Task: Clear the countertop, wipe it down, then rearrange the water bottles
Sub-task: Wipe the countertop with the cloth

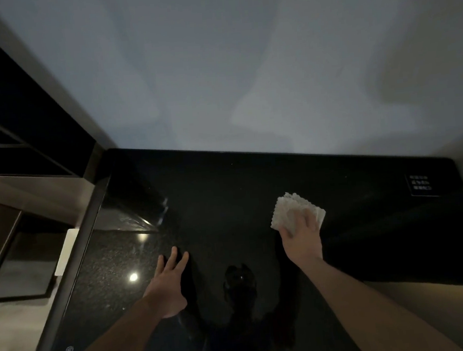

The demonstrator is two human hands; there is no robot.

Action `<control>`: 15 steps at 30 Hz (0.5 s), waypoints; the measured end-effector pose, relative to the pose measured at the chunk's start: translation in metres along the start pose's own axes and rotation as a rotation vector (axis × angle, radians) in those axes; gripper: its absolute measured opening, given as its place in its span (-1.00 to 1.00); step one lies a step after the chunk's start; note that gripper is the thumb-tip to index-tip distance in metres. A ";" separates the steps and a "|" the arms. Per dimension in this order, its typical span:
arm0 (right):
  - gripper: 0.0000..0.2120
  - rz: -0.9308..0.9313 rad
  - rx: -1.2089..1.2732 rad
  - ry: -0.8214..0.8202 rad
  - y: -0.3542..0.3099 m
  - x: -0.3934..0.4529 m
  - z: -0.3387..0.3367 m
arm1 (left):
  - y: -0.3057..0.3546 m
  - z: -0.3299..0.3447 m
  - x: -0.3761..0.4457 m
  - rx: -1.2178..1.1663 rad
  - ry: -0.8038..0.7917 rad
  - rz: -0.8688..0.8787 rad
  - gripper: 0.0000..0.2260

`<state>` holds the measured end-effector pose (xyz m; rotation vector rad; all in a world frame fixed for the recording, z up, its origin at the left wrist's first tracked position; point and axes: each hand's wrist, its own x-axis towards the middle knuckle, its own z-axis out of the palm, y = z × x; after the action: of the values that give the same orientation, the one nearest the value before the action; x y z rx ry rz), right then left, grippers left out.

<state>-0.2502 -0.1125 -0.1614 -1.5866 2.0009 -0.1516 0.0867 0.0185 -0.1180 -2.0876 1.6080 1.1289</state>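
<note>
Wiping stage: right hand presses a folded white cloth flat-fingered onto the black counter, left hand resting open beside it; clearing looks done, no water bottles in view, rearranging remains.

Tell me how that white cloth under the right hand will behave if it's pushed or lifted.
The white cloth is folded in layers, so it would probably flop open when lifted. It looks light. On the glossy black countertop it should slide easily under the flat right hand.

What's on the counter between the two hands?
Nothing: in the head view, only bare dark countertop lies between the left hand and the right hand pressing the white cloth.
</note>
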 end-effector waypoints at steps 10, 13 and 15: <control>-0.25 0.036 -0.117 -0.015 0.035 0.018 -0.022 | 0.002 -0.013 -0.001 -0.010 -0.050 0.000 0.03; -0.21 0.039 -0.173 -0.039 0.024 0.018 -0.009 | 0.001 -0.016 -0.001 -0.017 -0.062 0.009 0.03; -0.14 0.068 -0.190 -0.029 0.005 0.016 0.001 | -0.003 -0.015 0.000 -0.016 -0.068 0.023 0.01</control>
<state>-0.2559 -0.1252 -0.1705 -1.6228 2.0953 0.0901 0.0958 0.0096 -0.1088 -2.0226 1.6009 1.2113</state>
